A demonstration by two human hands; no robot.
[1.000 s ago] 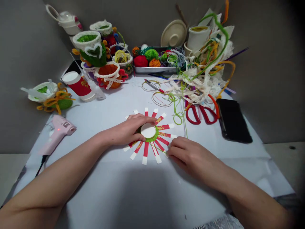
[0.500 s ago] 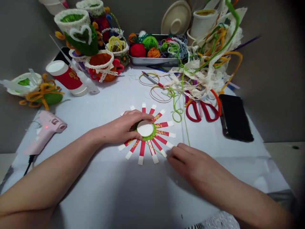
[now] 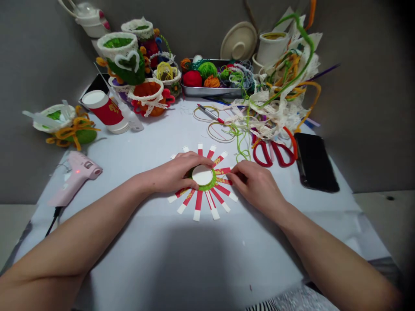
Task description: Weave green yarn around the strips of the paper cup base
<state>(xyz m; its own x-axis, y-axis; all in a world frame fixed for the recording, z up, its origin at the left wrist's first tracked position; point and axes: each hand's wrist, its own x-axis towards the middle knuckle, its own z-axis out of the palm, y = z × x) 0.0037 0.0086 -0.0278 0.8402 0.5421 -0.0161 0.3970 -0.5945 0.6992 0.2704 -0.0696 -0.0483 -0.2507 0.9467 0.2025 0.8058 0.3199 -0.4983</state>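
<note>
A paper cup (image 3: 202,176) lies at the middle of the table, its side cut into red strips with white ends that fan out flat. Green yarn (image 3: 206,187) is wound round its white base. My left hand (image 3: 181,170) grips this cup from the left, the thumb at the near side of the base and the fingers at the far side. My right hand (image 3: 251,183) is closed in a pinch by the tips of the right-hand strips. The working yarn in its fingertips is too thin to follow clearly.
At left lie a pink glue gun (image 3: 76,175) and a red-and-white cup stack (image 3: 105,113), with decorated baskets (image 3: 147,97) behind. A metal tray (image 3: 214,91) holds yarn balls. Red-handled scissors (image 3: 274,154), lace (image 3: 275,114) and a black phone (image 3: 316,162) are at right.
My right hand has moved up and away from me, from the lower right strips to the right-hand ones. My left hand keeps its hold on the cup. The whole view has shifted slightly.
</note>
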